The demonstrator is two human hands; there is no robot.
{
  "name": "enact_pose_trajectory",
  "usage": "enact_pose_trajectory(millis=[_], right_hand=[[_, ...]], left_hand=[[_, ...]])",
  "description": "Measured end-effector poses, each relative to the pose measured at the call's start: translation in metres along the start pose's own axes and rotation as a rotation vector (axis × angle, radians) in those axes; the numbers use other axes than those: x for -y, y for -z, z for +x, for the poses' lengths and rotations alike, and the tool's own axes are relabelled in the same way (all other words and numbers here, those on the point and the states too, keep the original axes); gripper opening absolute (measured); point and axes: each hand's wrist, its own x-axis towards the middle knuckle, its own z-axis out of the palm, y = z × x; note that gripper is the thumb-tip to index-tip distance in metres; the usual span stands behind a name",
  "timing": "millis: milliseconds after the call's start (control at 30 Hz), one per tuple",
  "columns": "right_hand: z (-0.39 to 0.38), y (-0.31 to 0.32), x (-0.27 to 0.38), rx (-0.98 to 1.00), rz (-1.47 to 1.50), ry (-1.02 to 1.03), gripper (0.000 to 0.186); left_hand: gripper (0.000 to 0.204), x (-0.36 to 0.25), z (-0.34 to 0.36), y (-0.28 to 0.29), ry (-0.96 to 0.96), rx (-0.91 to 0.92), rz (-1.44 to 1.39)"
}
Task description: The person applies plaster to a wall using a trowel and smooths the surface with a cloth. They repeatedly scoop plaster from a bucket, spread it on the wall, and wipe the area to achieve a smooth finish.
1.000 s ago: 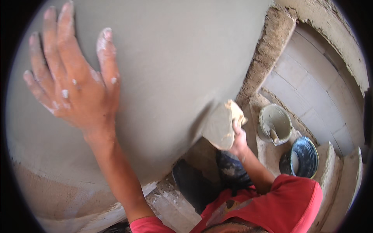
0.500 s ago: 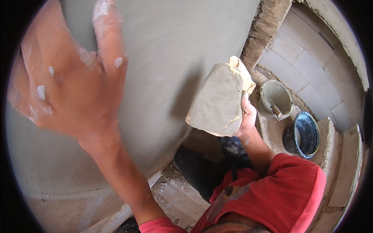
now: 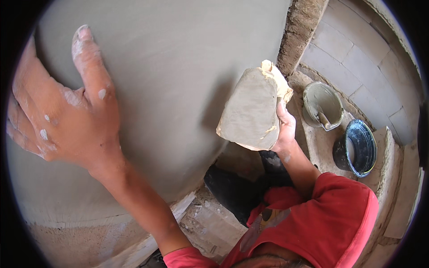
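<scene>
Splashed with pale specks, my left hand (image 3: 73,107) is at the grey plastered wall (image 3: 170,67), its thumb stretched away from the fingers. Some fingers run into the dark rim of the picture, and I cannot tell how firmly the palm meets the wall. My right hand (image 3: 286,127) grips a thick sponge (image 3: 250,109) by its right side, thumb on the near face. Grey mortar coats the broad face of the sponge, and ragged yellowish foam shows along its upper right edge. A shadow of the sponge falls on the wall beside it.
To the right, a mortar-smeared bucket (image 3: 322,105) with a handled tool (image 3: 323,119) in it stands by a dark blue bucket (image 3: 360,147). A rough wall edge (image 3: 302,33) borders the plaster. Below lies debris-strewn flooring (image 3: 210,223); pale block walling (image 3: 353,62) rises beyond.
My left hand has shifted left and appears smaller. The sponge stays in my right hand at nearly the same spot. The buckets sit a little farther right as the view has turned slightly.
</scene>
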Motion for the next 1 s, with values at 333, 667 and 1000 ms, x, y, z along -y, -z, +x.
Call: enact_pose_trajectory(millis=[333,667,1000], right_hand=[[0.010,0.026,0.010,0.150,0.165,-0.119,0.063],[0.011,0.051,0.017,0.287,0.312,-0.207,0.066],[0.003,0.082,0.046,0.268,0.181,-0.299,0.070]], left_hand=[[0.061,-0.013,0.000,0.002,0.013,0.021,-0.027],[0.050,-0.060,-0.048,0.049,0.267,0.221,-0.561],[0.028,-0.206,-0.134,0.142,1.350,1.124,-1.099]])
